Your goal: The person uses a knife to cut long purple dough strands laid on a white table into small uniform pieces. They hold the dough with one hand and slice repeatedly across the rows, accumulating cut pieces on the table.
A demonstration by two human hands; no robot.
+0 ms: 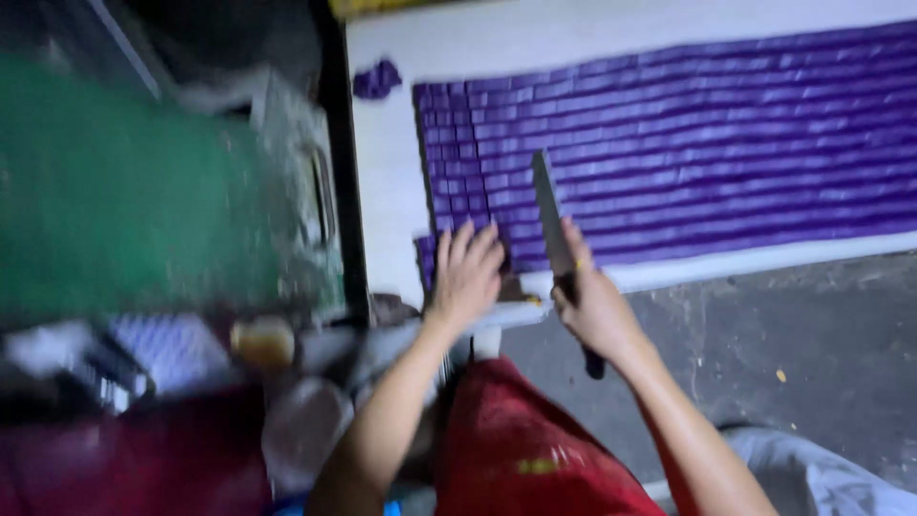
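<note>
While the left hand [465, 275] presses flat, fingers spread, on the near left corner of the purple slab [669, 153] on the white board [392, 172], the right hand [590, 304] grips a knife [549, 212] blade-up, seemingly mid-cutting, needing careful alignment.

Heavy blur; no signs or screens to make out. Near left, a flat white pack with a purple printed pattern [172, 349], rectangular, lying among clutter. Just right of it a small round yellowish tub or lid [263, 341], possibly a container; too smeared to tell labels.
</note>
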